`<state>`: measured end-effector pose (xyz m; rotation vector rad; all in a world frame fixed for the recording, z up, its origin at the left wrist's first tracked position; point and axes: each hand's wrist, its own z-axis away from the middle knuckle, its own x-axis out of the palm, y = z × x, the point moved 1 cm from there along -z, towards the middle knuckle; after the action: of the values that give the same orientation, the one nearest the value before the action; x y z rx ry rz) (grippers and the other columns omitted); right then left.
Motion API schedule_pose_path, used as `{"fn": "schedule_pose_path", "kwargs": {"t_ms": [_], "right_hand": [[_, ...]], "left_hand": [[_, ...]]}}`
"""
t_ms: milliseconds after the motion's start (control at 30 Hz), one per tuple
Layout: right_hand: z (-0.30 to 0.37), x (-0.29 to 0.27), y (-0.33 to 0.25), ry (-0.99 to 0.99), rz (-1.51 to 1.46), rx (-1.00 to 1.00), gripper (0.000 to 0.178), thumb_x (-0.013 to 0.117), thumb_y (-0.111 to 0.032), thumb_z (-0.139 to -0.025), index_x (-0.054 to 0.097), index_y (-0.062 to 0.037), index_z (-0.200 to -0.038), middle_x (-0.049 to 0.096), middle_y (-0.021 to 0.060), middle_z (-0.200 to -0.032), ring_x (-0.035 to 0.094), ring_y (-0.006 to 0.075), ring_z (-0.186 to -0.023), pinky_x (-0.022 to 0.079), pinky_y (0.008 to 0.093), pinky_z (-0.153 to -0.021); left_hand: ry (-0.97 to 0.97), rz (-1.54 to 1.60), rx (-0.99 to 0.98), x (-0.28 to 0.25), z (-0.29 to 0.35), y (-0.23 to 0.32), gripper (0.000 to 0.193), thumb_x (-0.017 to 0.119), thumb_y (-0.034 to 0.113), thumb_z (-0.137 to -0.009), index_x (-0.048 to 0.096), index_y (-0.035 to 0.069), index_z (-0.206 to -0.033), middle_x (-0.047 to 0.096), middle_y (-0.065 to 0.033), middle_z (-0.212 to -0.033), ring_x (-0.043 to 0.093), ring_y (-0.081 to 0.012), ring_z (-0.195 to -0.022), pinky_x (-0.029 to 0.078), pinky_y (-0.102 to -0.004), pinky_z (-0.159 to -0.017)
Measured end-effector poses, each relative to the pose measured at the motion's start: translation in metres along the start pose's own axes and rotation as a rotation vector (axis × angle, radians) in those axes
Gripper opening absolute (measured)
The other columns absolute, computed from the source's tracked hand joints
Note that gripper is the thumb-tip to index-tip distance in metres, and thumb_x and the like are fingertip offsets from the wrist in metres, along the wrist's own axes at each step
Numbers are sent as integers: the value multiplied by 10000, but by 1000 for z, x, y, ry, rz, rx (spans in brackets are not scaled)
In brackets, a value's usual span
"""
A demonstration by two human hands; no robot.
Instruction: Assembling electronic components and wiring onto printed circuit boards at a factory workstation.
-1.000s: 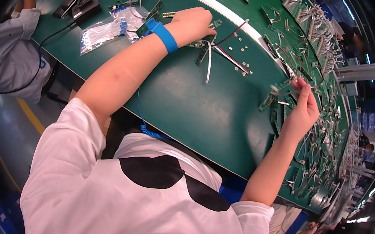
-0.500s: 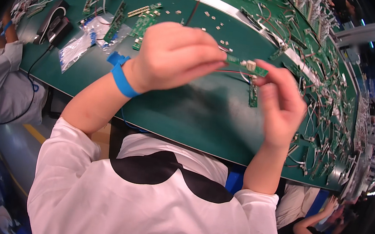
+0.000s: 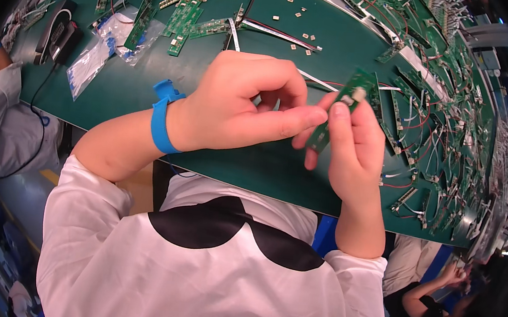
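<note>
My right hand grips a narrow green circuit board tilted upright, its thumb on the face near a small white connector. My left hand, with a blue wrist strap, is closed in a pinch, thumb and forefinger tips meeting close by the board's left edge. Whatever lies between those tips is hidden. Behind the hands a white cable and a thin red wire run toward the board. Past my left knuckles, another board with a white lead lies on the green table.
Bare boards and a clear plastic bag with blue bits lie at left, beside a black power box. Small white connectors are scattered at the back. Wired boards crowd the right. Other people sit on both sides.
The board has turned from nearly level to steeply tilted and now sits in my right hand alone. My left fingers have come off its far end and drawn into a pinch beside it.
</note>
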<state>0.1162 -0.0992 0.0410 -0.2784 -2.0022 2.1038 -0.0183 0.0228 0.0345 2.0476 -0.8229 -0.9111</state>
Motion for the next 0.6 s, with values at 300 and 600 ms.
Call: {"fn": "schedule_pose_path", "kwargs": {"t_ms": [300,600], "right_hand": [[-10,14,19,46,1090,-495,192,551,-66,-835,503,-2,-1009,565,124,-584,571,290,-481,429,386,-432],[-11,2,23,186,1071,-410,88,516,-99,-877,497,-14,-867,539,159,-552,544,338,-460,414,422,-417]], "left_hand": [[-116,169,-417,3,-4,-8,298,470,213,-937,514,26,-710,514,-11,-546,441,-50,-467,340,-209,-429],[-126,550,-629,8,-7,-21,328,439,245,-945,499,51,-688,509,-12,-533,431,-49,-422,336,-189,-399]]}}
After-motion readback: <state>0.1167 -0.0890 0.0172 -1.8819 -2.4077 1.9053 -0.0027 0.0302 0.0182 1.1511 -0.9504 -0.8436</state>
